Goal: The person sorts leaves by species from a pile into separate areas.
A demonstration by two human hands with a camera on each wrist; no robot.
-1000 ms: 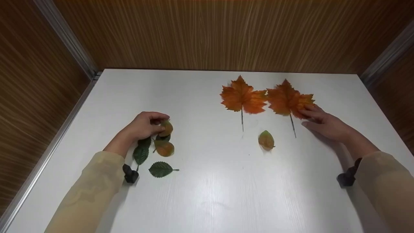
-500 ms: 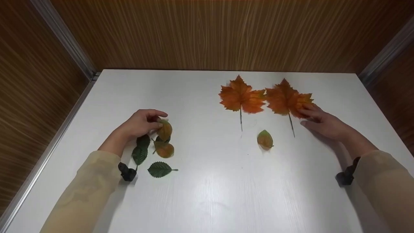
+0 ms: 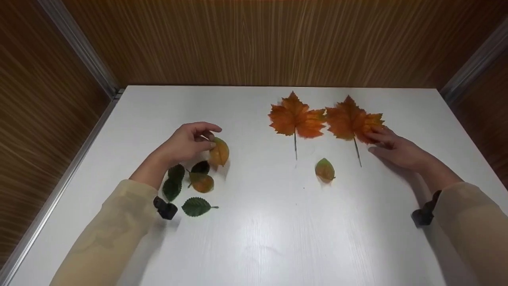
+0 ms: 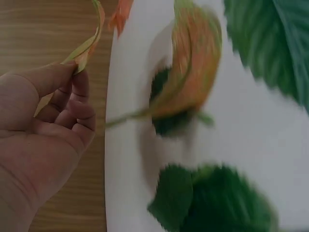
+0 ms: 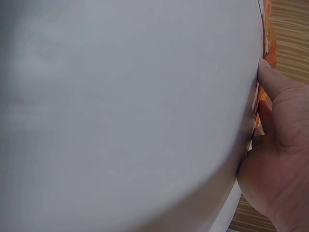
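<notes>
My left hand (image 3: 185, 143) pinches a yellow-orange oval leaf (image 3: 220, 153) between thumb and fingers, raised over the white table at left. The left wrist view shows this leaf (image 4: 89, 48) edge-on at the fingertips. Below that hand lie another orange-green leaf (image 3: 203, 183), overlapping a dark green leaf (image 3: 200, 167), and more green leaves (image 3: 172, 188). On the right, my right hand (image 3: 401, 153) rests its fingertips on the right lobe of an orange maple leaf (image 3: 346, 119). In the right wrist view its fingers (image 5: 277, 84) lie along the tabletop, nothing gripped.
A second orange maple leaf (image 3: 293, 117) lies left of the first, their tips close together. A small green-brown leaf (image 3: 325, 171) sits below them. One serrated green leaf (image 3: 196, 207) lies nearer the front. Wood-grain panels (image 3: 254, 43) stand behind and beside the white table (image 3: 262, 238).
My left hand has lifted the yellow-orange leaf off the others and carried it right and slightly away from me. The right hand stays on the maple leaf.
</notes>
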